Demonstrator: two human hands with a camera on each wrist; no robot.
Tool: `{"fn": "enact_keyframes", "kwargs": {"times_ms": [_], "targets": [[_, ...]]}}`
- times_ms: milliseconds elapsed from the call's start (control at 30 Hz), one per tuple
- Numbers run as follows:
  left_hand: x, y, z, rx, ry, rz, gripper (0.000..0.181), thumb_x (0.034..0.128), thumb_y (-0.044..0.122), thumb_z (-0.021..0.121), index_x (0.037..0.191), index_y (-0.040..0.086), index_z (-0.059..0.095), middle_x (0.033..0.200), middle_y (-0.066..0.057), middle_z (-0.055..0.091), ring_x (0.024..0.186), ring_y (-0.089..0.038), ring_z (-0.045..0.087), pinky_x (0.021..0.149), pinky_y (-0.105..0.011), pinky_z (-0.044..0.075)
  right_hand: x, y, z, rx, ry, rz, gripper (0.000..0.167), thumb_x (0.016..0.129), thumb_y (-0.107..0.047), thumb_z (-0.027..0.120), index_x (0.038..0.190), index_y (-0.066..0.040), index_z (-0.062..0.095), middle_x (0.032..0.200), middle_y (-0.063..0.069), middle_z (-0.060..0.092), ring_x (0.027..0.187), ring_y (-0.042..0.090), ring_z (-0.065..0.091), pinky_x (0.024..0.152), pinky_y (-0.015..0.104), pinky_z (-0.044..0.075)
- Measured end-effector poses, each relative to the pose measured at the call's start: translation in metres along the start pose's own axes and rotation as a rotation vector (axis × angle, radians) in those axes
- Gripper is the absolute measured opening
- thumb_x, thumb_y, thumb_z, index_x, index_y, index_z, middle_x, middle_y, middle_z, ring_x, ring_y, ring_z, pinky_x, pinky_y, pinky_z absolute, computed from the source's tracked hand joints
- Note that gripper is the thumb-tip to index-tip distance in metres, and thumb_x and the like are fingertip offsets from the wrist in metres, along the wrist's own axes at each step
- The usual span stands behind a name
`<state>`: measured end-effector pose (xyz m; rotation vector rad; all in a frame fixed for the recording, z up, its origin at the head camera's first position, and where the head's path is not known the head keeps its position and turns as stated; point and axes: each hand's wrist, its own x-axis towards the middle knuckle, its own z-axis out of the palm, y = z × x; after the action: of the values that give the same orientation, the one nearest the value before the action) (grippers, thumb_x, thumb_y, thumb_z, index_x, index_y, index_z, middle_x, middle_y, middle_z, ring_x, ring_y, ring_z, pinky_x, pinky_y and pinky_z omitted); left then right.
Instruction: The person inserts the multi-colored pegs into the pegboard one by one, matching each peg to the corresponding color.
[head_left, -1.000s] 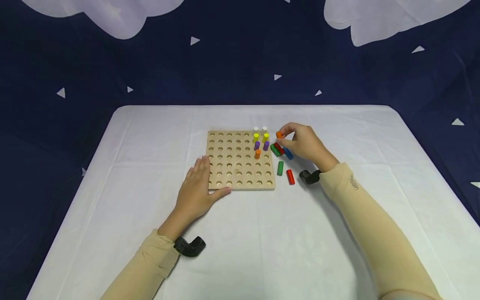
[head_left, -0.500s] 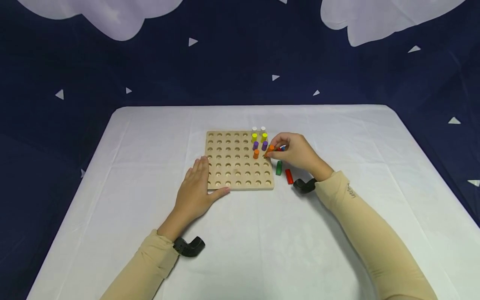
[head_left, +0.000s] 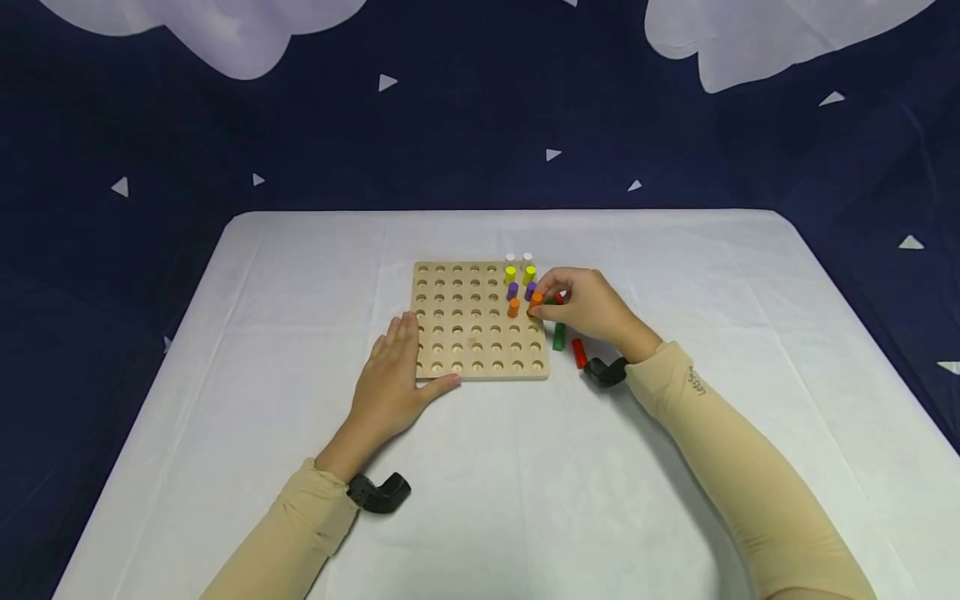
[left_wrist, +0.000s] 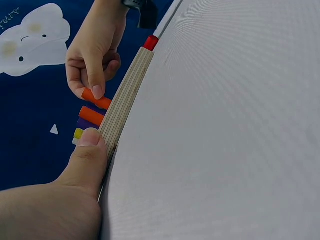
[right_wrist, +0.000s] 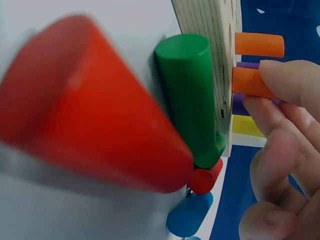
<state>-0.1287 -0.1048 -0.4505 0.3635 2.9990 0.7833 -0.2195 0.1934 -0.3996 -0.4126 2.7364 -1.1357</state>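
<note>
A wooden pegboard [head_left: 457, 333] with rows of round holes lies flat on the white table. My left hand [head_left: 390, 379] lies along its left side, fingers straight, thumb at the front edge. Between thumb and fingers, my right hand [head_left: 588, 304] pinches an orange peg [right_wrist: 250, 81], upright at a hole in the rightmost column. Another orange peg [head_left: 513, 308] stands just left of it. Behind them, pairs of purple pegs [head_left: 512, 292], yellow pegs [head_left: 510, 275] and white pegs [head_left: 510, 260] stand in the board. Whether the pinched peg is fully seated, I cannot tell.
Right of the board lie loose pegs: a green peg [head_left: 559, 337], a red peg [head_left: 579, 353] and, partly hidden by the right hand in the head view, more red, green and blue pegs [right_wrist: 190, 215]. A dark blue cloth [head_left: 480, 125] hangs behind the table.
My right hand has moved left and toward me from the loose pegs, bringing the orange peg to the board beside the other orange one. The left hand has stayed in place.
</note>
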Motion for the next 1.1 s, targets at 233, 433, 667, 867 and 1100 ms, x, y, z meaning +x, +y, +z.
{"fn": "enact_keyframes", "kwargs": {"times_ms": [233, 433, 667, 867, 1100], "targets": [[0.003, 0.001, -0.003, 0.0, 0.01, 0.0, 0.116, 0.0853, 0.071, 0.059, 0.158, -0.002, 0.006, 0.166, -0.019, 0.009, 0.155, -0.032, 0.007, 0.127, -0.049, 0.009, 0.003, -0.005, -0.003, -0.025, -0.011, -0.001, 0.015, 0.084, -0.024, 0.081, 0.094, -0.019, 0.069, 0.092, -0.002, 0.069, 0.062, 0.019, 0.049, 0.049, 0.029, 0.041], [0.004, 0.0, -0.005, 0.0, 0.002, -0.004, 0.115, 0.086, 0.071, 0.058, 0.158, -0.001, 0.004, 0.166, -0.018, 0.007, 0.156, -0.031, 0.005, 0.127, -0.049, 0.008, 0.003, -0.008, -0.004, -0.035, -0.01, 0.001, 0.014, 0.085, -0.025, 0.08, 0.093, -0.02, 0.07, 0.093, -0.003, 0.07, 0.066, 0.021, 0.05, 0.053, 0.03, 0.042], [0.002, 0.001, -0.004, -0.002, -0.005, -0.006, 0.115, 0.0859, 0.073, 0.056, 0.158, 0.0, 0.004, 0.166, -0.017, 0.006, 0.156, -0.03, 0.005, 0.127, -0.048, 0.008, 0.001, -0.005, -0.001, -0.071, -0.027, -0.006, 0.016, 0.085, -0.026, 0.08, 0.094, -0.019, 0.069, 0.095, -0.002, 0.071, 0.071, 0.02, 0.051, 0.058, 0.031, 0.043], [0.001, 0.0, -0.002, -0.005, -0.008, -0.012, 0.115, 0.0859, 0.073, 0.056, 0.158, 0.0, 0.003, 0.166, -0.016, 0.006, 0.156, -0.029, 0.005, 0.127, -0.047, 0.008, -0.001, -0.002, 0.002, -0.141, -0.024, -0.03, 0.017, 0.085, -0.029, 0.08, 0.096, -0.02, 0.071, 0.093, -0.003, 0.072, 0.066, 0.02, 0.05, 0.059, 0.032, 0.042], [-0.001, -0.001, 0.001, -0.006, 0.0, -0.013, 0.115, 0.086, 0.072, 0.056, 0.158, 0.0, 0.004, 0.166, -0.016, 0.007, 0.156, -0.03, 0.006, 0.127, -0.048, 0.009, -0.01, -0.004, -0.005, -0.213, 0.004, -0.023, 0.029, 0.087, -0.043, 0.076, 0.105, -0.021, 0.074, 0.094, -0.005, 0.074, 0.07, 0.016, 0.056, 0.065, 0.03, 0.045]]}}
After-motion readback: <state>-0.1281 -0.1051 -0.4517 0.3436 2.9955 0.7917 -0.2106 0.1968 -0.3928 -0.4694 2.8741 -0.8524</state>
